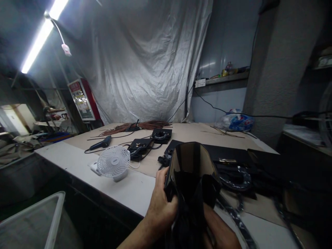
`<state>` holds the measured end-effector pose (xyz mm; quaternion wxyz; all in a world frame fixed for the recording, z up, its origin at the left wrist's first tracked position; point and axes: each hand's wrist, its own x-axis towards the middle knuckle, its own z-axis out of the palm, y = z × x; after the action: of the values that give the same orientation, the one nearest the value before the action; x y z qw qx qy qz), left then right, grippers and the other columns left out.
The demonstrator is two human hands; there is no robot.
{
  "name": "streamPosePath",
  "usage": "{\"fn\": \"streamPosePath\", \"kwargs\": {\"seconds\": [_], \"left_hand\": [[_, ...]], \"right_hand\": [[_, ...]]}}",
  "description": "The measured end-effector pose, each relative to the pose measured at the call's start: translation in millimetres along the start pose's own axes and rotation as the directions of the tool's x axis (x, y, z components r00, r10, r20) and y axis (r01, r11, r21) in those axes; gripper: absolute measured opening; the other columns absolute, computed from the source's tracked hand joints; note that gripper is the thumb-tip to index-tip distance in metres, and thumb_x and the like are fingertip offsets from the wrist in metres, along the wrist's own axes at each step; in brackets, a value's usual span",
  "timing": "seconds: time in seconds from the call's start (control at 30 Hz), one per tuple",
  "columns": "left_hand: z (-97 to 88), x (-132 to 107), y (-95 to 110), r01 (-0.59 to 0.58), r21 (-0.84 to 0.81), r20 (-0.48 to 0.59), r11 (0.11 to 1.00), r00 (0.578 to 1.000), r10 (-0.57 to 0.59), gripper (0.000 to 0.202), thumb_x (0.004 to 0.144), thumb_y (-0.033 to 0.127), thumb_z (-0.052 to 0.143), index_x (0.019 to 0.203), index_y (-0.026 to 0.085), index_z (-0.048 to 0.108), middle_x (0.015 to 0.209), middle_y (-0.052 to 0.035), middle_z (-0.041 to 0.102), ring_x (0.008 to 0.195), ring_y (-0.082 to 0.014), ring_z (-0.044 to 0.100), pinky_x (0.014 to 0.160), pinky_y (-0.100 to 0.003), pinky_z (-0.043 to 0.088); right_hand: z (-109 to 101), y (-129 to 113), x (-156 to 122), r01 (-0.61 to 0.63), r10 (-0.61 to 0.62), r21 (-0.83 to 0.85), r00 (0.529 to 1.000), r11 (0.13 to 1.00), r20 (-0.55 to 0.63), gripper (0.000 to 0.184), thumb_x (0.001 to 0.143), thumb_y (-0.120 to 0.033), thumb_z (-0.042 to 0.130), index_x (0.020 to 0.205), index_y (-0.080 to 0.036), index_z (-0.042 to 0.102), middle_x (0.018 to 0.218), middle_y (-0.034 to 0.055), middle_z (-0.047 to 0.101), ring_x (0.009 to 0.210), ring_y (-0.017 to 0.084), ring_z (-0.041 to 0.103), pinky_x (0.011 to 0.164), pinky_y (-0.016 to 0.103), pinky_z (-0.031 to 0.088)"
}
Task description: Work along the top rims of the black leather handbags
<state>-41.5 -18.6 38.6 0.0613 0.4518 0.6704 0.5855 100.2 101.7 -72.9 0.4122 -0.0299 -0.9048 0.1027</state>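
Observation:
A black handbag with a tan inner flap (186,157) is held up in front of me, its mouth facing me and its dark lining showing. My left hand (164,204) is closed round the bag's left edge, thumb near the opening. Low on the bag's right side is my right hand (220,226), gripping it, with the fingertips partly hidden by black material. Just beyond lie more black handbags: one with a plastic-wrapped handle (237,181) to the right, and two small ones, a nearer bag (141,145) and a farther bag (161,135).
A white fan (114,162) stands at the table's (140,190) front left, with a dark handheld tool (103,142) on a cord behind it. Brown cords (140,125) lie at the back. A plastic bag (236,121) sits far right. A pale bin (58,211) is lower left.

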Motion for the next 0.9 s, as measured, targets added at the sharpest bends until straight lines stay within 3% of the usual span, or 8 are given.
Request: {"fn": "streamPosePath", "kwargs": {"seconds": [0.13,0.27,0.33,0.43,0.57,0.67,0.77,0.9], "left_hand": [[-3.4,-2,2,-0.021,-0.088,0.089,0.996,0.996,0.028,0.060,0.077,0.012,0.060,0.133,0.020,0.039,0.132,-0.0106,0.046,0.124,-0.0245,0.045,0.106,-0.038,0.038],[-10.5,-6,10,-0.010,-0.117,0.175,0.993,0.984,0.030,0.066,0.075,0.010,0.059,0.136,0.021,0.035,0.136,-0.0108,0.043,0.125,-0.0257,0.043,0.106,-0.037,0.039],[-15.6,-9,14,-0.013,-0.070,0.209,0.997,0.978,0.027,0.064,0.076,0.008,0.056,0.135,0.021,0.036,0.135,-0.0102,0.044,0.124,-0.0252,0.044,0.105,-0.036,0.040],[-24.9,-13,16,-0.047,-0.002,0.237,0.999,0.970,0.047,0.062,0.076,0.006,0.052,0.134,0.020,0.037,0.133,-0.0096,0.046,0.123,-0.0248,0.045,0.105,-0.036,0.040],[-36.3,-14,11,-0.011,0.029,0.244,1.000,0.970,0.003,0.064,0.077,0.007,0.050,0.138,0.019,0.033,0.134,-0.0102,0.047,0.124,-0.0247,0.045,0.104,-0.035,0.041],[-39.1,-13,8,0.007,0.050,0.240,0.999,0.971,-0.018,0.064,0.076,0.007,0.050,0.137,0.017,0.035,0.132,-0.0099,0.049,0.124,-0.0244,0.046,0.105,-0.034,0.039],[-38.7,-14,7,0.021,0.023,0.226,1.000,0.974,-0.026,0.064,0.075,0.006,0.051,0.137,0.018,0.038,0.130,-0.0090,0.051,0.121,-0.0245,0.047,0.104,-0.033,0.040],[-50.2,-13,9,0.166,-0.066,0.229,0.984,0.962,-0.147,0.057,0.075,0.008,0.052,0.131,0.019,0.047,0.117,-0.0066,0.060,0.105,-0.0222,0.057,0.089,-0.030,0.049]], "right_hand": [[24,5,27,-0.237,0.235,-0.032,0.970,0.971,-0.057,0.063,0.088,-0.012,0.035,0.148,-0.022,0.016,0.147,0.0122,0.032,0.135,0.024,0.035,0.102,0.041,0.045],[36,27,66,-0.436,0.433,-0.009,0.895,0.900,-0.104,0.063,0.088,-0.030,0.047,0.145,-0.018,0.024,0.152,0.0144,0.018,0.137,0.030,0.028,0.107,0.048,0.038],[38,43,84,-0.512,0.493,-0.044,0.845,0.858,-0.208,0.066,0.084,-0.037,0.054,0.141,-0.011,0.031,0.148,0.0203,0.020,0.134,0.036,0.029,0.104,0.051,0.037],[41,62,102,-0.591,0.518,-0.102,0.767,0.801,-0.377,0.059,0.081,-0.041,0.058,0.128,-0.006,0.045,0.131,0.0242,0.039,0.122,0.039,0.039,0.098,0.054,0.039],[47,68,113,-0.491,0.448,-0.107,0.849,0.864,-0.282,0.043,0.087,-0.039,0.051,0.119,-0.011,0.051,0.112,0.0181,0.052,0.105,0.031,0.051,0.090,0.049,0.044],[52,66,118,-0.453,0.383,-0.115,0.844,0.884,-0.375,0.047,0.084,-0.037,0.053,0.123,-0.011,0.048,0.126,0.0201,0.044,0.117,0.034,0.042,0.095,0.052,0.040],[54,63,123,-0.349,0.304,-0.089,0.895,0.933,-0.327,0.044,0.083,-0.033,0.055,0.122,-0.014,0.049,0.130,0.0177,0.040,0.122,0.033,0.038,0.100,0.052,0.037],[45,43,119,-0.429,0.375,-0.054,0.839,0.902,-0.395,0.044,0.083,-0.028,0.052,0.123,-0.011,0.048,0.136,0.0207,0.034,0.127,0.035,0.033,0.102,0.058,0.033]]}}
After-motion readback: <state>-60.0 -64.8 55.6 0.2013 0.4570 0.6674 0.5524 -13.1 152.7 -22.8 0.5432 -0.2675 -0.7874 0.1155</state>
